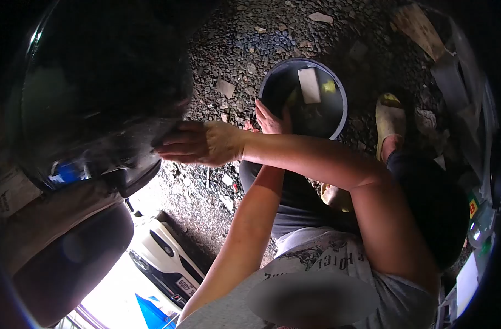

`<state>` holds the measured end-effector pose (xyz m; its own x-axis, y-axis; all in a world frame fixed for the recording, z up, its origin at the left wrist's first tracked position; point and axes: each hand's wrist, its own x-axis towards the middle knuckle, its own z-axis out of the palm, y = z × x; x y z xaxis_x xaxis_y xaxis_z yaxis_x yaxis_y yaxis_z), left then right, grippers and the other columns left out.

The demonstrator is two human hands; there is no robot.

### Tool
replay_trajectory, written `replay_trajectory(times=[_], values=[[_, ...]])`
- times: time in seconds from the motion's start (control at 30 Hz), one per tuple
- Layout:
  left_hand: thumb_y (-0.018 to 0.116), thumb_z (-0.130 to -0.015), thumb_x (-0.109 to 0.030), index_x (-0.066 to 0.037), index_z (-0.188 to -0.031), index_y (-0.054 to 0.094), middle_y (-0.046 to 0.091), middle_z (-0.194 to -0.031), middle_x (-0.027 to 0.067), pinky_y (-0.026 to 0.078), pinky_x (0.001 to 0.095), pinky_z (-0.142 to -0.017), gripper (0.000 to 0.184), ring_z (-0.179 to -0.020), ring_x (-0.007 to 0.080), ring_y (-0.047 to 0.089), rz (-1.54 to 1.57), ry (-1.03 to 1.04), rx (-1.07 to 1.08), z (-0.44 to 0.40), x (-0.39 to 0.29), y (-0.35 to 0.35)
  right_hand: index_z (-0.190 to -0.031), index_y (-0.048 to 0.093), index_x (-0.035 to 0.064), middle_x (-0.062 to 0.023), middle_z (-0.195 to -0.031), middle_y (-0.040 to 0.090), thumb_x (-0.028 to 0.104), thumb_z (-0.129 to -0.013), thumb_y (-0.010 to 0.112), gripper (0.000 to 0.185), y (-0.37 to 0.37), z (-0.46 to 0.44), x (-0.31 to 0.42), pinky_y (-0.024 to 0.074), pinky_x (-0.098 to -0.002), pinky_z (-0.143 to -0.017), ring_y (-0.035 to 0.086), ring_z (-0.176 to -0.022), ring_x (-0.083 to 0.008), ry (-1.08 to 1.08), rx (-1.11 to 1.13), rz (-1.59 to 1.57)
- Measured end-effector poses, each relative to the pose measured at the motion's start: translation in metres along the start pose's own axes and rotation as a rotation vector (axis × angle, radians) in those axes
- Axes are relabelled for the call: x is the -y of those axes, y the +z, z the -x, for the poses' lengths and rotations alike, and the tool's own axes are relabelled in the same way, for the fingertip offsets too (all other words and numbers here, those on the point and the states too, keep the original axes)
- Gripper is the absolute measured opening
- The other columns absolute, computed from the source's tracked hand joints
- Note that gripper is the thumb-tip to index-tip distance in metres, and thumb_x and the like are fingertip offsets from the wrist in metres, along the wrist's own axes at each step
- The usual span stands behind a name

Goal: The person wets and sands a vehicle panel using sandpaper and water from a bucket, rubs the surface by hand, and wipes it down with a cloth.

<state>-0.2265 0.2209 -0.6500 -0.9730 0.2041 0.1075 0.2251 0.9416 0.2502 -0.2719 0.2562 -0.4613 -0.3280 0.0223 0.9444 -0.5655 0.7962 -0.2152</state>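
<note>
A round dark bucket [342, 90] stands on the gravel; inside it are a pale rectangular piece [309, 85] and a yellow-green item [329, 86]. My left hand [272, 119] is at the bucket's near left rim, with its fingers and thumb around the edge. Crossing over my left forearm, my right arm reaches left. My right hand [201, 143] is against a large dark glossy surface [108, 98], its fingers bent and close together. Their tips are in shadow, and anything between them is too dark to make out.
Gravel ground [228, 55] with scattered flat fragments surrounds the bucket. A light shoe [390, 123] is at its right. A white vehicle [165, 257] shows at the lower left, a wooden board [419, 30] at the upper right, and plastic items [480, 225] along the right edge.
</note>
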Motion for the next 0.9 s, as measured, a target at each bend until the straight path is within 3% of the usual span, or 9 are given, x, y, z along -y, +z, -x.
replay_trajectory(times=[0.13, 0.23, 0.3, 0.4, 0.53, 0.57, 0.67, 0.77, 0.9], values=[[0.071, -0.086, -0.04, 0.0, -0.155, 0.023, 0.041, -0.147, 0.0307, 0.036, 0.0517, -0.112, 0.093, -0.133, 0.0463, 0.044, 0.039, -0.032, 0.026, 0.001, -0.001, 0.0, -0.138, 0.057, 0.0222, 0.0022, -0.156, 0.042, 0.026, -0.096, 0.055, 0.043, -0.027, -0.074, -0.005, 0.0217, -0.0422, -0.126, 0.033, -0.148, -0.0183, 0.239, -0.358, 0.072], [0.07, -0.087, -0.042, 0.001, -0.155, 0.022, 0.039, -0.149, 0.0303, 0.034, 0.0516, -0.113, 0.094, -0.135, 0.0457, 0.042, -0.06, 0.013, 0.02, -0.001, 0.004, 0.002, -0.137, 0.057, 0.024, 0.0047, -0.157, 0.041, 0.028, -0.097, 0.054, 0.041, 0.0, -0.033, -0.012, 0.0169, -0.045, -0.127, 0.03, -0.15, -0.0194, 0.133, -0.285, 0.191], [0.069, -0.088, -0.044, 0.002, -0.155, 0.021, 0.038, -0.151, 0.0296, 0.034, 0.0515, -0.114, 0.094, -0.135, 0.0455, 0.042, -0.044, 0.06, 0.017, -0.003, 0.006, 0.002, -0.137, 0.057, 0.0261, 0.0067, -0.159, 0.037, 0.031, -0.096, 0.055, 0.042, 0.009, 0.009, -0.021, 0.0122, -0.0477, -0.128, 0.028, -0.151, -0.02, 0.047, -0.022, 0.219], [0.066, -0.092, -0.043, 0.003, -0.155, 0.02, 0.038, -0.151, 0.0299, 0.033, 0.0515, -0.114, 0.091, -0.136, 0.0466, 0.041, -0.026, 0.087, 0.027, 0.002, 0.004, -0.006, -0.139, 0.056, 0.0255, 0.0057, -0.161, 0.035, 0.031, -0.095, 0.057, 0.044, -0.005, 0.007, -0.024, 0.0099, -0.0493, -0.128, 0.027, -0.151, -0.0213, 0.034, -0.015, 0.202], [0.066, -0.093, -0.041, 0.003, -0.155, 0.02, 0.038, -0.151, 0.0308, 0.032, 0.0518, -0.114, 0.089, -0.136, 0.0475, 0.041, -0.019, 0.071, 0.041, 0.008, -0.009, -0.021, -0.148, 0.045, 0.0191, -0.0019, -0.164, 0.028, 0.03, -0.098, 0.049, 0.051, -0.046, -0.079, -0.034, 0.0014, -0.0489, -0.128, 0.017, -0.154, -0.0237, 0.142, -0.255, 0.037], [0.065, -0.093, -0.041, 0.002, -0.155, 0.02, 0.037, -0.151, 0.0308, 0.032, 0.052, -0.114, 0.088, -0.136, 0.0476, 0.041, -0.025, 0.053, 0.054, 0.005, -0.016, -0.028, -0.148, 0.044, 0.0185, -0.0036, -0.165, 0.025, 0.026, -0.096, 0.053, 0.053, -0.037, -0.073, -0.03, 0.0008, -0.0498, -0.128, 0.015, -0.154, -0.0253, 0.16, -0.294, 0.003], [0.067, -0.091, -0.041, 0.001, -0.155, 0.021, 0.039, -0.15, 0.0305, 0.035, 0.0522, -0.112, 0.09, -0.134, 0.0475, 0.042, -0.073, 0.178, -0.037, 0.004, 0.001, -0.013, -0.146, 0.047, 0.0194, -0.003, -0.165, 0.026, 0.026, -0.095, 0.055, 0.052, 0.011, -0.002, -0.024, 0.0004, -0.0502, -0.128, 0.013, -0.155, -0.0249, 0.129, -0.263, 0.094], [0.071, -0.088, -0.038, 0.0, -0.155, 0.022, 0.042, -0.147, 0.0294, 0.039, 0.0521, -0.11, 0.092, -0.133, 0.0468, 0.043, -0.059, 0.037, -0.032, -0.001, 0.005, 0.004, -0.137, 0.059, 0.023, 0.0005, -0.162, 0.034, 0.032, -0.092, 0.062, 0.047, 0.007, -0.004, -0.012, 0.0024, -0.0547, -0.127, 0.015, -0.155, -0.0234, 0.159, -0.178, 0.07], [0.075, -0.084, -0.032, -0.001, -0.155, 0.023, 0.041, -0.147, 0.028, 0.04, 0.0507, -0.11, 0.093, -0.133, 0.0453, 0.043, 0.057, 0.031, -0.057, 0.001, 0.009, 0.009, -0.137, 0.059, 0.028, 0.0084, -0.161, 0.035, 0.038, -0.092, 0.06, 0.046, -0.036, -0.109, 0.001, 0.0006, -0.0565, -0.126, 0.019, -0.153, -0.0179, 0.16, -0.326, 0.143]])
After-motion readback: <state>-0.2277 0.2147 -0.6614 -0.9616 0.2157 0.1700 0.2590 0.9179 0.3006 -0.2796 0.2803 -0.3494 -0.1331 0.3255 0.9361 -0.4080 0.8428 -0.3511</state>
